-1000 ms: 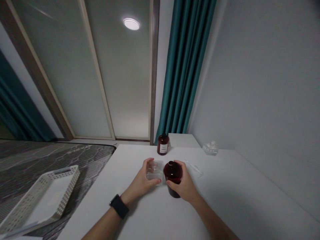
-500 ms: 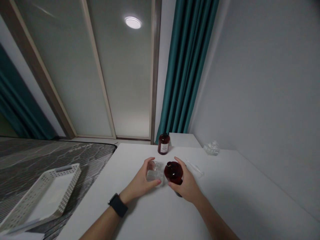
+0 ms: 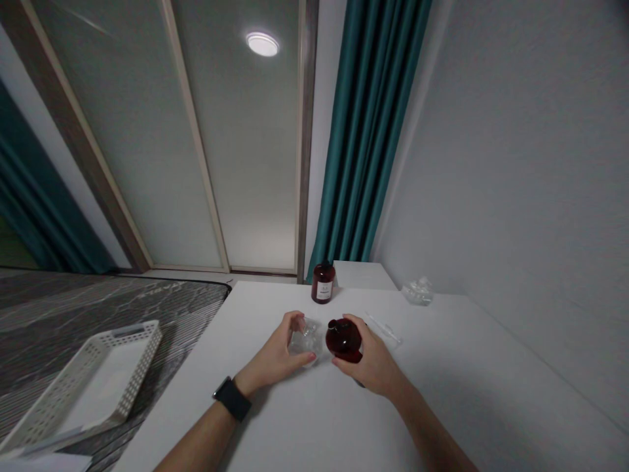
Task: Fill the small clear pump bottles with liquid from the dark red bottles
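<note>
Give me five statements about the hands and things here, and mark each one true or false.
1. The right hand holds a dark bottle. True.
2. The dark bottle stands upright. False: it tilts toward the left hand.
3. The left hand holds a clear container. True.
4. A suitcase lies left of both hands. False: a basket does.
5. A labelled bottle stands beyond both hands. True.

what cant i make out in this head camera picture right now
All in the head view:
Held brown bottle, lower part: mostly hidden by the right hand.
Clear container, left side: covered by the left hand.
Far bottle's label: print too small to read.
White basket, near-left corner: cut off by the left edge.
</note>
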`<state>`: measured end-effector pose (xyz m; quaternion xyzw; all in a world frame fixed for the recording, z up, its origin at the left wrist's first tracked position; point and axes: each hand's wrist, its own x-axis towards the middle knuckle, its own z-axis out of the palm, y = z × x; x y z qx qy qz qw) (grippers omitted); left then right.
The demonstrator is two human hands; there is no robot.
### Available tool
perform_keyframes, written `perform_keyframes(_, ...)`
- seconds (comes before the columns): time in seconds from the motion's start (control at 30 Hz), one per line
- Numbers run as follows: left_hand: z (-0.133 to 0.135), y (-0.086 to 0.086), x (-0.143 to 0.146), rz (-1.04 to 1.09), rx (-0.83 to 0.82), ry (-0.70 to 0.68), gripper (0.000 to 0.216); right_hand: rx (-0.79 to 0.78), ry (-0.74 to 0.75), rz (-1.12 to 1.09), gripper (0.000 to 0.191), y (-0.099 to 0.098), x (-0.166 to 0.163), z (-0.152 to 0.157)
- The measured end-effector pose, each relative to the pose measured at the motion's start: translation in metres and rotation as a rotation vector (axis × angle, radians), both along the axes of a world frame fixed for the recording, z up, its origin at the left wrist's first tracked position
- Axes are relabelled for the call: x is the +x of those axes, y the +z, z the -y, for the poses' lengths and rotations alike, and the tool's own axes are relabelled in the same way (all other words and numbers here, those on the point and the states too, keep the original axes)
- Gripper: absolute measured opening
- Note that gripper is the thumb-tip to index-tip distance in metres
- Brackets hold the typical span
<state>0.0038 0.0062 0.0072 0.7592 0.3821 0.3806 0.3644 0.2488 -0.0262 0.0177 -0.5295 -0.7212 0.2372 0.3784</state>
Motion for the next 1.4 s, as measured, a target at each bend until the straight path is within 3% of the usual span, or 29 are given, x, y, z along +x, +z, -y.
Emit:
perform_keyframes(0.2,0.001,0.002,-0.003,-0.069,0.051,-0.020,0.073,-0.001,0.043,0.076,0.080,0.006,0.000,0.002)
perform_keyframes(0.53,0.003,0.013,-0.004,-0.208,0.147,-0.019,0.075,-0.021,-0.015,0.119,0.082,0.007,-0.005,0.004)
perform_keyframes(0.83,0.004,0.014,-0.004,-0.201,0.089,0.001,0.067,-0.007,-0.016,0.121,0.076,0.006,-0.003,0.005)
perform_keyframes(1.07,0.002,0.007,-0.006,-0.214,0.103,0.012,0.063,0.024,-0.029,0.188,0.082,0.007,-0.009,0.006)
perform_keyframes(1.27,-0.002,0.003,-0.007,-0.221,0.067,0.003,0.082,-0.046,-0.035,0.221,0.094,0.008,-0.009,0.006)
perform_keyframes(1.4,-0.001,0.006,-0.006,-0.238,0.061,0.006,0.081,-0.033,-0.036,0.218,0.084,0.008,-0.010,0.007)
